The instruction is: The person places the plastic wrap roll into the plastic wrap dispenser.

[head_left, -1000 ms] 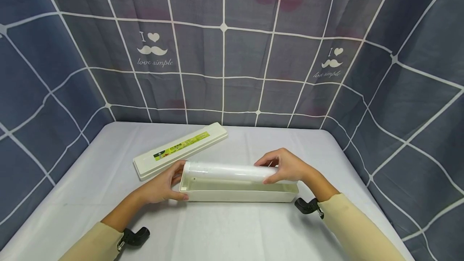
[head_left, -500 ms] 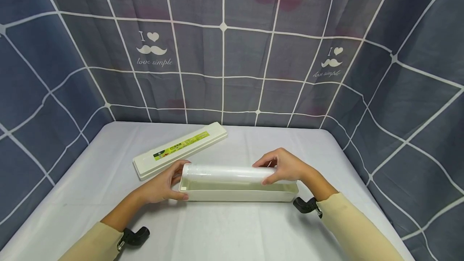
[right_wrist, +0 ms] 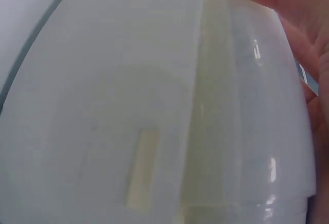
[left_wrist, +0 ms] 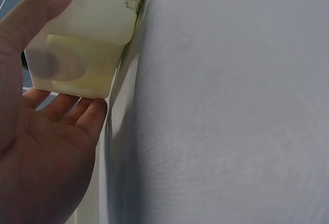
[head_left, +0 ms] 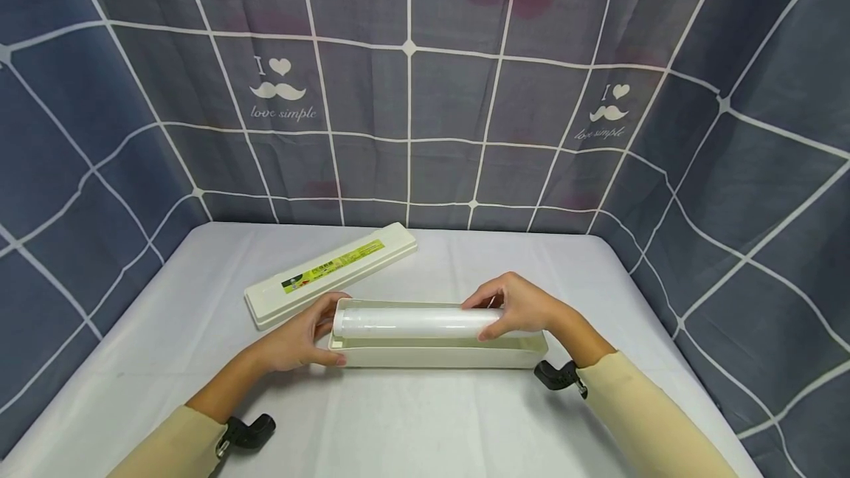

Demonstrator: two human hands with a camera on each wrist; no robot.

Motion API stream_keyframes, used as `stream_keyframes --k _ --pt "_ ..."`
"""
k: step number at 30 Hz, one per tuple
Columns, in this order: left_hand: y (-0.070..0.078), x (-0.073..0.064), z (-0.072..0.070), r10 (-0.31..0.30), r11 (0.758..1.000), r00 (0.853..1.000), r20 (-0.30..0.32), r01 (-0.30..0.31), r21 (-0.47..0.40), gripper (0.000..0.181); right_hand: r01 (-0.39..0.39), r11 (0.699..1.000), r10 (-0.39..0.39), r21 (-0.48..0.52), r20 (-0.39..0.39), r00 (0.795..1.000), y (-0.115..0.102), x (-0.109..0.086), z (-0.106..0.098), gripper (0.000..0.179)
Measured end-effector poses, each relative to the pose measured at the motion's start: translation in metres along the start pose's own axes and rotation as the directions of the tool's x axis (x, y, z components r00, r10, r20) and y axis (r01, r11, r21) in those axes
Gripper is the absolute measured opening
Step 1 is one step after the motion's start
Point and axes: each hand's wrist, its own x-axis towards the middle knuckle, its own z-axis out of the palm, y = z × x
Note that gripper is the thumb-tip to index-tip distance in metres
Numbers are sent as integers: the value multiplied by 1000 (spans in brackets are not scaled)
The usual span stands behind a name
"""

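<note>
A long cream plastic box point(head_left: 438, 358) lies open-topped on the table. A shiny roll of cling film point(head_left: 412, 323) overlaps its opening lengthwise, left end low at the box's left end. My right hand point(head_left: 524, 308) grips the roll near its right end, thumb in front and fingers behind. In the right wrist view, the roll point(right_wrist: 270, 111) shows beside the box wall point(right_wrist: 118, 80). My left hand point(head_left: 288, 341) holds the box's left end, thumb at the front corner and fingers at the back. The left wrist view shows its fingers against the box's end wall point(left_wrist: 77, 64).
Behind the box, to the left, the cream lid point(head_left: 335, 268) with its green-yellow label lies slanted on the white-clothed table point(head_left: 412, 426). A dark checked curtain point(head_left: 438, 109) surrounds the table at the back and both sides.
The left end of the roll has come down and slightly nearer, uncovering the back rim of the box. My right hand moved a little with it; the left hand stays on the box.
</note>
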Motion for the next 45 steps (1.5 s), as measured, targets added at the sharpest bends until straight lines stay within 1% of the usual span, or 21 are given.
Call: stream_keyframes --k 4,14,22,26,30,34,40,45 --pt "1 0 -1 0 1000 1000 -2 0 14 96 -9 1000 9 4 2 1000 0 1 2 47" --pt "2 0 0 -1 1000 1000 9 1 0 97 -23 1000 22 16 19 1000 1 1 5 48" --pt "2 0 1 -7 1000 1000 2 7 11 98 -30 999 29 23 23 999 -1 1 5 45" --pt "2 0 2 -9 1000 1000 -3 9 20 97 -12 1000 11 26 10 1000 -2 -1 5 44" --pt "2 -1 2 -10 999 1000 -10 10 32 97 18 1000 -18 -2 -8 1000 -3 -2 6 44" --pt "1 0 2 -7 999 1000 -14 8 33 97 17 999 -18 -39 -20 1000 -2 -4 7 43" --pt "-1 0 2 13 999 1000 -8 -13 29 97 3 998 -5 -68 -36 999 1 -4 10 41" --pt "-1 0 2 14 1000 1000 -6 -14 28 97 -18 993 13 -113 -50 999 2 -4 11 40"
